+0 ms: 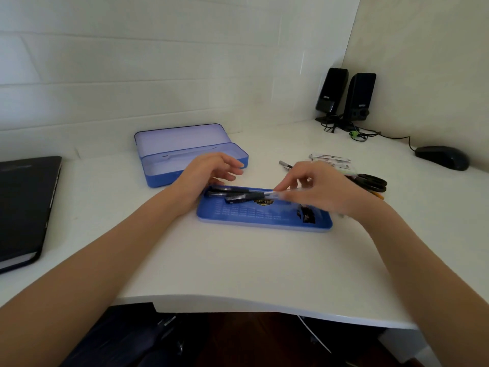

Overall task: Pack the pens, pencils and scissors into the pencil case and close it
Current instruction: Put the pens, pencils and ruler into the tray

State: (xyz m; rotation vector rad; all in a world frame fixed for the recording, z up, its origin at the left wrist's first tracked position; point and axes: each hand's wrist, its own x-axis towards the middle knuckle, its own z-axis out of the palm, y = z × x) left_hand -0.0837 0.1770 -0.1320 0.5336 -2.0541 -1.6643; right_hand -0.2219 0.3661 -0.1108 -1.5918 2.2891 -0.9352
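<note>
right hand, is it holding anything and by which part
The right hand pinches a clear-barrelled pen at its right end, over the blue tray. Motion blur hides the exact grip. The left hand holds nothing.

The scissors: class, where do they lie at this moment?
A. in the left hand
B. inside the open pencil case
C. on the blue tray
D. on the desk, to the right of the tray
D: the scissors lie on the white desk, right of the blue tray, beyond the right hand.
</note>
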